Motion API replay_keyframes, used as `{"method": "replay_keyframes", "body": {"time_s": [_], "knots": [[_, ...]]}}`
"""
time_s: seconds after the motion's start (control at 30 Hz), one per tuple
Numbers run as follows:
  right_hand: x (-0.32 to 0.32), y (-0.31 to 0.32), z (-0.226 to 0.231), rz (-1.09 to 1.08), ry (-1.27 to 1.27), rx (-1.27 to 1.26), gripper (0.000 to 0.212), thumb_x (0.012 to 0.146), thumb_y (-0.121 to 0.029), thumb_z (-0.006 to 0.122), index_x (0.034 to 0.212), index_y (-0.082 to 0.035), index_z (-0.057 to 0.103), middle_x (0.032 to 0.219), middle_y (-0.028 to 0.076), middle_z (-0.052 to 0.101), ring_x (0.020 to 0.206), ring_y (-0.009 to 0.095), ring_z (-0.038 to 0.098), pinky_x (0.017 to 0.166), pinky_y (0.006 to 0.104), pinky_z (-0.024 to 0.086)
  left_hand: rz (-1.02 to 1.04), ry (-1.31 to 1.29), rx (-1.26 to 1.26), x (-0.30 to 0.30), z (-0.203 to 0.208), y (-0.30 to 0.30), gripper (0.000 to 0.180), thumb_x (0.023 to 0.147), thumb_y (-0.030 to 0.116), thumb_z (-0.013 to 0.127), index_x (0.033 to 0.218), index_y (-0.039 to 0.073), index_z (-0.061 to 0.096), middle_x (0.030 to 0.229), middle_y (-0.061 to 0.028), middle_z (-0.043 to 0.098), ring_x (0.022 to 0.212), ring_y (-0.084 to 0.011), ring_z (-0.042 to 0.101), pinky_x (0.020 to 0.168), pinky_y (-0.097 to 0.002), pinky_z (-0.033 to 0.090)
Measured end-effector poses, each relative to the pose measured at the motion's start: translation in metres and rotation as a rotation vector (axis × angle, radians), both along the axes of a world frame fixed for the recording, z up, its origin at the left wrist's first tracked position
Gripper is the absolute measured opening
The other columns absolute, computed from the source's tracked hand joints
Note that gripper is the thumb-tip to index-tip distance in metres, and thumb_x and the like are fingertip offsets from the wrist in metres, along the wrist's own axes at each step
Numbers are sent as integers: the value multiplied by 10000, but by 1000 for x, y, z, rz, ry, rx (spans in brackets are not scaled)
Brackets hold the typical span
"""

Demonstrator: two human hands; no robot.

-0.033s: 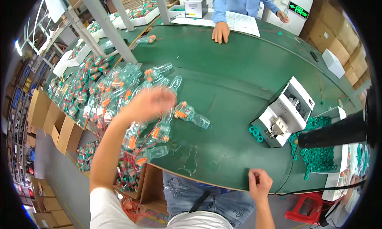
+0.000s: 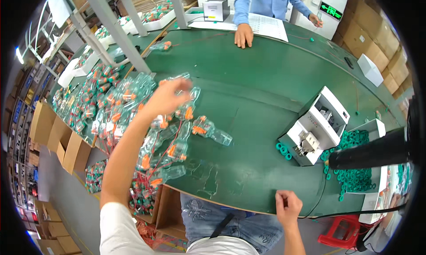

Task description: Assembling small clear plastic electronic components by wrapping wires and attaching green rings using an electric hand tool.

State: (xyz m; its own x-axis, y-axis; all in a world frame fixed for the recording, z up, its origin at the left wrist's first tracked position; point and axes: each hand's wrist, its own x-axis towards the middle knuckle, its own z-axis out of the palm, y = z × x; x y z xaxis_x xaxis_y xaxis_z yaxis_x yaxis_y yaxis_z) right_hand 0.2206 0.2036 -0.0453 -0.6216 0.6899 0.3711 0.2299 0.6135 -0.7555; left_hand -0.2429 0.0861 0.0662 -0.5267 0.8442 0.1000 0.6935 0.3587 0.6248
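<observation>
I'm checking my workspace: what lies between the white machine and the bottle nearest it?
Head view: green tabletop between the bottle and white machine, with several green rings beside the machine.

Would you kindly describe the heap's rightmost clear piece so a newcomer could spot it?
On the green table, find the heap of clear plastic pieces at left. At its right edge lies a clear piece with orange parts. It reaches farther right than its neighbours, its clear end pointing lower right.
</observation>
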Motion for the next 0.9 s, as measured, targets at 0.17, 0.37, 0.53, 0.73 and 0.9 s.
{"method": "replay_keyframes", "body": {"time_s": [0.17,0.37,0.53,0.73,0.9], "knots": [[1,3,1,-55,35,-5,75,824,34,693,840,-31,660,660,38,610,456,100,504,445,242,383,265,350,30,-105,-75,120,530,831,277,720,1261,11,563,1276,-234,567,1177,-391,561,1022,-429,459],[-9,-1,12,-39,-2,-42,72,811,44,675,812,-25,651,634,41,614,470,90,526,459,232,402,88,390,-301,-48,-76,167,424,835,262,701,1200,56,629,1252,-168,608,1178,-343,582,1012,-425,468],[-4,3,5,-10,18,-26,78,805,44,686,829,-23,655,641,35,611,463,92,512,448,231,381,-325,243,-203,22,-34,118,361,860,232,677,1165,45,632,1219,-155,616,1157,-336,589,997,-429,471],[-3,4,3,-13,20,8,87,803,32,688,832,-42,652,642,26,594,442,107,484,440,251,371,-497,464,-193,70,-37,15,424,803,151,734,1194,49,607,1251,-137,602,1151,-345,584,987,-429,469],[-4,0,4,4,-4,15,74,818,16,688,831,-46,651,651,28,588,462,115,486,453,261,376,-437,233,-74,102,-65,5,517,787,82,760,1271,63,582,1349,-144,553,1271,-352,506,1088,-481,392]]}}
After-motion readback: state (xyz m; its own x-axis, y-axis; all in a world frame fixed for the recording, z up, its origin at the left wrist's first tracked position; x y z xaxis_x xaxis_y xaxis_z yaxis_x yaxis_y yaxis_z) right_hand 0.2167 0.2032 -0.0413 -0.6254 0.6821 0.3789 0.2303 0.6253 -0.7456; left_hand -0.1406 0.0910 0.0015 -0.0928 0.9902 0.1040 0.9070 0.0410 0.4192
